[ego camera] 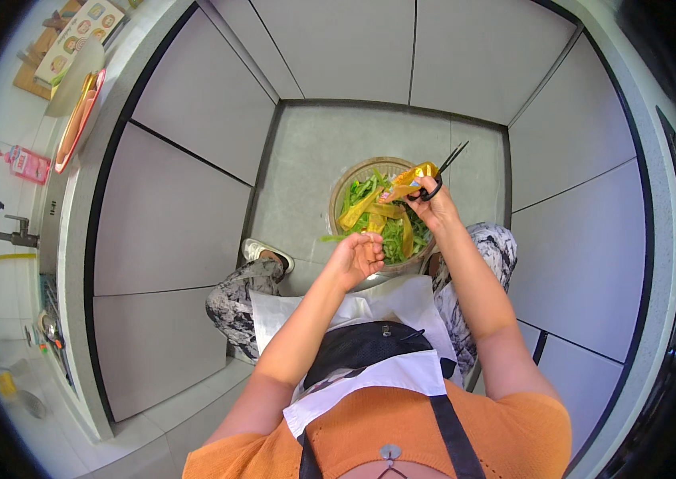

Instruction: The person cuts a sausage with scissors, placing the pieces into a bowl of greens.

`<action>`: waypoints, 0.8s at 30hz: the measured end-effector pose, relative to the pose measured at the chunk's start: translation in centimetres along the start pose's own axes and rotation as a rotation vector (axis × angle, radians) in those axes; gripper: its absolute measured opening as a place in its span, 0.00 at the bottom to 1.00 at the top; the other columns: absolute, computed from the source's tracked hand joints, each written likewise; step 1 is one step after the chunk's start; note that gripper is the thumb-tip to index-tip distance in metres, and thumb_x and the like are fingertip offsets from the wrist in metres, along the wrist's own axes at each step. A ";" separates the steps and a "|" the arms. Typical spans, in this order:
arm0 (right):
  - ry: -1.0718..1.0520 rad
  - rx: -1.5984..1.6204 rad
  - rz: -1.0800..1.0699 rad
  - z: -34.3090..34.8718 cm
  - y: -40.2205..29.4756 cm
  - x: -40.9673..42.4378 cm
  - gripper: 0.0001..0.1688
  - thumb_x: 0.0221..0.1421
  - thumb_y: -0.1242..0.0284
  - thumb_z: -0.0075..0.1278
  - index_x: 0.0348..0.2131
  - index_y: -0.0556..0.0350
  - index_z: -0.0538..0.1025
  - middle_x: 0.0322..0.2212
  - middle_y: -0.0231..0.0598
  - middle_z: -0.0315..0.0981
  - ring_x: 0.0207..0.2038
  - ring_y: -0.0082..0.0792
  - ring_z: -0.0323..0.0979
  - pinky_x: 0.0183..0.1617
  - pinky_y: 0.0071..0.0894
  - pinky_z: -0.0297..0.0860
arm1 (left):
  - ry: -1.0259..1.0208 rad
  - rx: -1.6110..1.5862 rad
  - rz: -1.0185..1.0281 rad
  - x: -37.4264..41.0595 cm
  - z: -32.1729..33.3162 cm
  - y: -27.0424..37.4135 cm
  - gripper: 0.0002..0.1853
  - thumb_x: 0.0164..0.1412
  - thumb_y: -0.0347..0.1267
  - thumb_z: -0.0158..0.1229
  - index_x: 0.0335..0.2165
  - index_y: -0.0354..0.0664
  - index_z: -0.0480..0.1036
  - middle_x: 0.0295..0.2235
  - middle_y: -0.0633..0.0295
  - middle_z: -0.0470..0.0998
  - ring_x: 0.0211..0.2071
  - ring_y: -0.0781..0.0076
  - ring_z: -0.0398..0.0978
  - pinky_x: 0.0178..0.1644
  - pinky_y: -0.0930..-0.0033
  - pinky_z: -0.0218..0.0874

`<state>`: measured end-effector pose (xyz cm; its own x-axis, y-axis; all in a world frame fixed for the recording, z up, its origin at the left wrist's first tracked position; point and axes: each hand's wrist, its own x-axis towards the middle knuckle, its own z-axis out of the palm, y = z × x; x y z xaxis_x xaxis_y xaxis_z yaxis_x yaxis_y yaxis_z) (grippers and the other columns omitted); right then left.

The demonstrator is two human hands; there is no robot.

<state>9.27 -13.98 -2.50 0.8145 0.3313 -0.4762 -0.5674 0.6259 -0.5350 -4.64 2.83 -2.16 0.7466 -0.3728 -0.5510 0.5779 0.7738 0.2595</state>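
A round bin (338,179) stands on the floor between my feet, filled with green vegetable scraps (396,242) and several yellow pieces (357,211) that look like peel or wrapper. Over its right side, my right hand (432,206) holds a shiny yellow and orange plastic packet (412,178) together with black-handled scissors (449,159), whose blades point up and to the right. My left hand (362,258) is at the bin's near edge with its fingers curled; whether something small is between the fingertips I cannot tell.
Grey cabinet fronts (350,48) surround the tiled floor (299,155) on three sides. On the left counter are a red-rimmed tray (98,90), a pink soap bottle (29,164) and a tap (17,233). My shoe (266,254) is left of the bin.
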 end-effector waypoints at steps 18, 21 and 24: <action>0.056 -0.957 -0.239 0.1 2.7 -0.9 0.14 0.52 0.69 0.52 0.33 0.62 0.67 0.18 0.36 0.71 0.21 0.24 0.72 0.19 0.19 0.65 | 0.059 -0.244 0.414 -4.9 -2.3 3.1 0.15 0.52 0.22 0.48 0.42 0.34 0.64 0.34 0.54 0.71 0.37 0.61 0.71 0.45 0.63 0.66; 0.030 -0.928 -0.333 -0.7 3.7 -0.9 0.15 0.52 0.69 0.52 0.34 0.62 0.67 0.17 0.35 0.69 0.19 0.23 0.70 0.18 0.19 0.64 | 0.132 -0.138 0.534 -6.7 -2.1 3.6 0.18 0.52 0.20 0.47 0.44 0.34 0.62 0.36 0.54 0.70 0.38 0.62 0.71 0.46 0.65 0.66; 0.038 -0.851 -0.276 0.7 3.8 -3.2 0.12 0.53 0.71 0.50 0.34 0.61 0.67 0.17 0.34 0.68 0.15 0.22 0.63 0.18 0.20 0.58 | 0.229 0.089 0.682 -9.5 -1.3 4.9 0.19 0.53 0.21 0.47 0.46 0.35 0.61 0.40 0.56 0.69 0.40 0.65 0.70 0.47 0.66 0.64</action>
<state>4.55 -12.22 -2.52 0.9392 0.2133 -0.2690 -0.2621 -0.0607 -0.9631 -9.38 10.79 3.35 0.8683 0.3022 -0.3934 0.0404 0.7473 0.6632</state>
